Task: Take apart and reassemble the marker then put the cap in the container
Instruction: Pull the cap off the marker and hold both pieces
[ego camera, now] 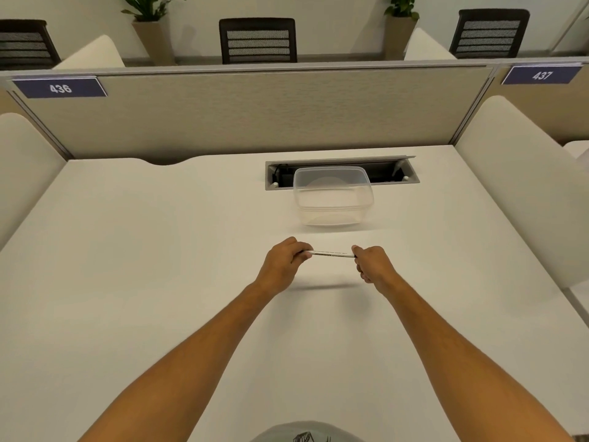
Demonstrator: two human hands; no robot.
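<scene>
Marker (331, 253) held level above surface (159, 250), near side of container (333, 196). Left hand (282, 261) grip clamped on one end, right hand (373, 264) clamped on other. Pull straight apart, no bending; cap end hidden.

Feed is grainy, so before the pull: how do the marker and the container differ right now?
The marker is slim, white and opaque; the container is wide and see-through. The marker is held level above the desk, left hand and right hand at its ends; the container rests untouched on the desk, open and empty.
</scene>
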